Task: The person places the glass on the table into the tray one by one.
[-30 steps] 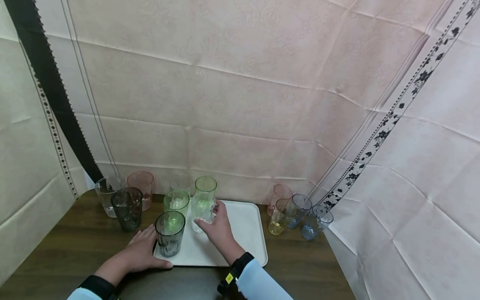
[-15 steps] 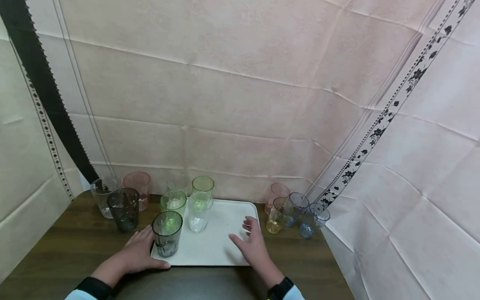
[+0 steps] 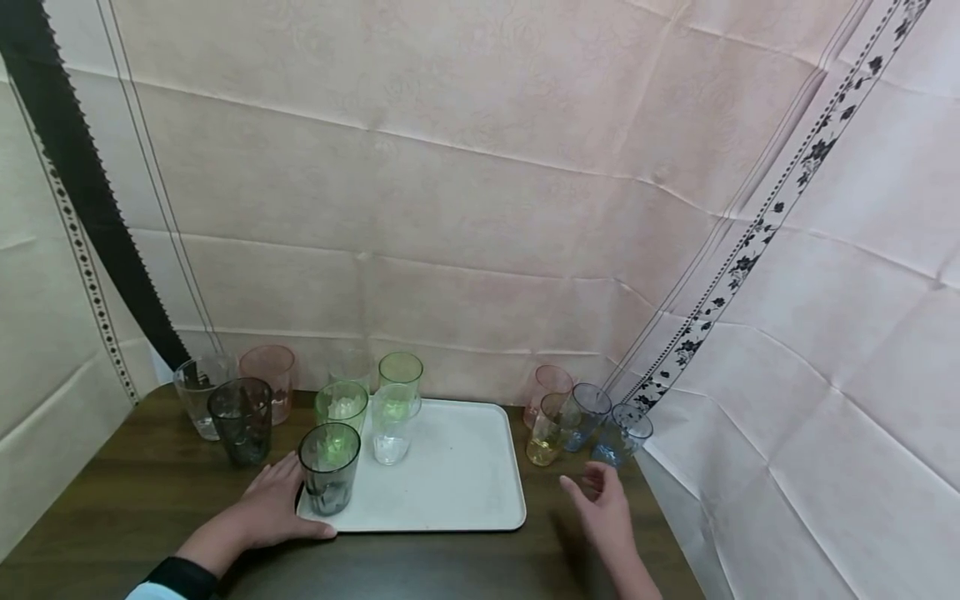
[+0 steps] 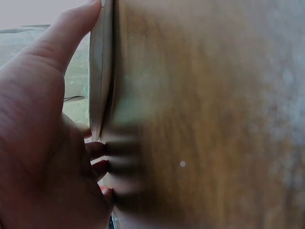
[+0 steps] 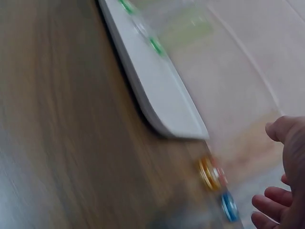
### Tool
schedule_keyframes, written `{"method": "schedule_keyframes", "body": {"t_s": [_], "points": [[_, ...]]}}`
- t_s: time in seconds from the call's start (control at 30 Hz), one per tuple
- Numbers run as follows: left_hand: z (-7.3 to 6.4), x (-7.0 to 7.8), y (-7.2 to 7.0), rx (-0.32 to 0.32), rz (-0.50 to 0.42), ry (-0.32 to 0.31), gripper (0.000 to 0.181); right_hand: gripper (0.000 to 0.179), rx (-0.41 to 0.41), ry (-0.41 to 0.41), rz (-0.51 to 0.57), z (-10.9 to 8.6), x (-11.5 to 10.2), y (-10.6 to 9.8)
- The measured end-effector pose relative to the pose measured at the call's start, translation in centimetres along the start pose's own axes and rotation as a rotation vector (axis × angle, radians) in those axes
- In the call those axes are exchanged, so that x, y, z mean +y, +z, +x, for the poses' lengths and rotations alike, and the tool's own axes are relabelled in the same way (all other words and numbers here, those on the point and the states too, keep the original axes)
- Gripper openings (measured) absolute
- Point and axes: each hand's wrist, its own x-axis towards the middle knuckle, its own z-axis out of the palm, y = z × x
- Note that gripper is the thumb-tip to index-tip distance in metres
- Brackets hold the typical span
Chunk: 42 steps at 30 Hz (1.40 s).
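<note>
My left hand point(image 3: 262, 508) rests at the front left corner of the white tray point(image 3: 465, 467), thumb along the front edge and fingers by the left side. In the left wrist view the thumb point(image 4: 71, 31) touches the tray's rim. Just inside that corner stands a smoky grey glass point(image 3: 330, 487). Behind it are green glasses point(image 3: 401, 367) and a clear glass point(image 3: 392, 448), overlapping each other. My right hand point(image 3: 606, 512) is over the table right of the tray, fingers loosely bent and holding nothing. Nearest to it is a blue glass point(image 3: 609, 450).
Beside that blue glass stand a yellow glass point(image 3: 543, 450), a second blue glass point(image 3: 588, 408) and a pink glass point(image 3: 551, 379). Left of the tray are a dark glass point(image 3: 240, 433), a clear glass point(image 3: 197, 404) and a pink glass point(image 3: 277, 387). A cloth point(image 3: 480, 208) hangs behind the table.
My right hand has let go of the clear glass on the tray and moved right, past the tray's edge, to the blue glass. My left hand stays at the tray's corner.
</note>
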Motion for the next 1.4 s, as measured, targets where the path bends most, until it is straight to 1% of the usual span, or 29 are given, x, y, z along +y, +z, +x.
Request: {"method": "schedule_keyframes", "body": {"t_s": [0.17, 0.33, 0.43, 0.5, 0.6, 0.67, 0.77, 0.83, 0.97, 1.1, 1.23, 1.4], "points": [[-0.1, -0.2, 0.1, 0.007, -0.011, 0.000, 0.139, 0.074, 0.074, 0.088, -0.058, 2.2, 1.7, -2.4], [-0.2, 0.1, 0.0, 0.014, -0.007, -0.002, 0.139, 0.080, 0.165, 0.180, -0.031, 4.6, 2.8, -3.6], [-0.2, 0.3, 0.0, 0.015, 0.010, -0.003, 0.141, 0.089, 0.228, 0.211, -0.005, 5.8, 3.1, -4.1], [-0.2, 0.3, 0.0, 0.014, 0.013, -0.009, 0.141, 0.098, 0.247, 0.215, -0.011, 6.5, 3.3, -4.4], [-0.2, 0.4, 0.0, 0.012, 0.011, -0.016, 0.142, 0.114, 0.228, 0.229, -0.035, 7.4, 3.5, -4.9], [-0.2, 0.4, 0.0, 0.011, 0.009, -0.015, 0.141, 0.124, 0.183, 0.246, -0.056, 7.9, 3.6, -5.1], [-0.2, 0.4, -0.1, 0.008, 0.009, -0.012, 0.142, 0.135, 0.120, 0.267, -0.070, 8.7, 3.7, -5.3], [-0.3, 0.5, -0.2, 0.007, 0.008, -0.011, 0.141, 0.138, 0.093, 0.269, -0.061, 9.2, 3.7, -5.3], [-0.3, 0.7, -0.3, 0.005, -0.001, -0.019, 0.140, 0.137, 0.092, 0.252, -0.003, 10.0, 3.7, -5.2], [-0.2, 0.5, -0.2, 0.003, 0.005, -0.021, 0.141, 0.127, 0.114, 0.233, 0.045, 10.6, 3.6, -4.9], [-0.2, 0.5, -0.2, 0.008, 0.011, -0.017, 0.141, 0.122, 0.121, 0.219, 0.064, 10.9, 3.5, -4.6], [-0.5, 0.7, -0.4, 0.007, 0.003, -0.020, 0.142, 0.117, 0.141, 0.221, 0.081, 11.1, 3.3, -4.5]]}}
